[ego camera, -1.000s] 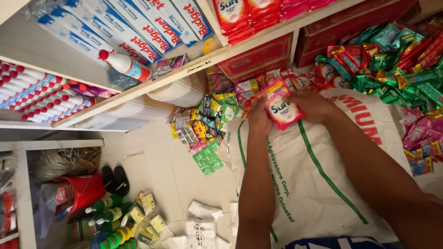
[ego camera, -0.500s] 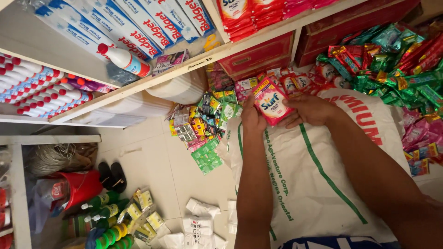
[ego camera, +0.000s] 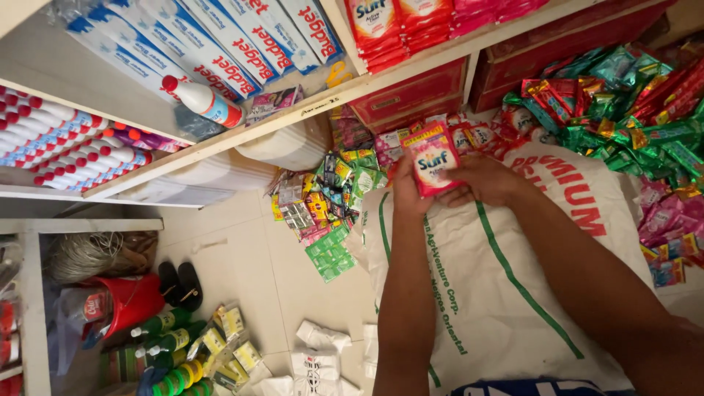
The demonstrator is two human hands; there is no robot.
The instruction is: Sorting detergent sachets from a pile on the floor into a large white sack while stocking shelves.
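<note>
The red soap packet [ego camera: 433,158] is up above the white sack [ego camera: 513,293], and I hold it with my left hand [ego camera: 405,192] and right hand [ego camera: 484,180], fingers closed on its sides; I think I am sorting packets, so next I need a careful, steady pull.

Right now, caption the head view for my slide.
Both hands, left hand and right hand, hold a red detergent sachet over a white woven sack beneath stocked shelves.
</note>
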